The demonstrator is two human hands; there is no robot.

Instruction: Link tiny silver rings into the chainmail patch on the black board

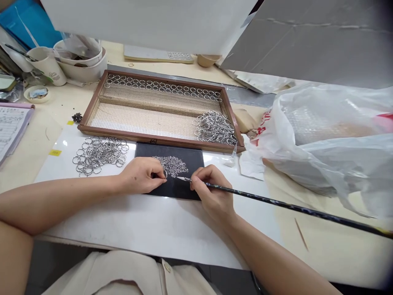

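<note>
My left hand [143,174] is closed in a pinch on a small metal ring [166,173], mostly hidden by the fingertips. My right hand [215,190] grips a long dark paintbrush-like stick [260,197] with a pale pointed tip, which ends just right of the left fingertips. Both hands are over a black mat [193,157], where many tiny sparkling stones [176,165] lie in a loose patch. To the left, a heap of silver rings [102,155] rests on the white sheet [129,223].
A wooden-framed mesh tray [158,141] stands behind the mat, with rows of rings [162,87] along its far side and a ring pile [215,128] at its right. A plastic bag [331,135] bulges at right; a toothpick [301,233] lies nearby. Cups and tubs [81,67] stand back left.
</note>
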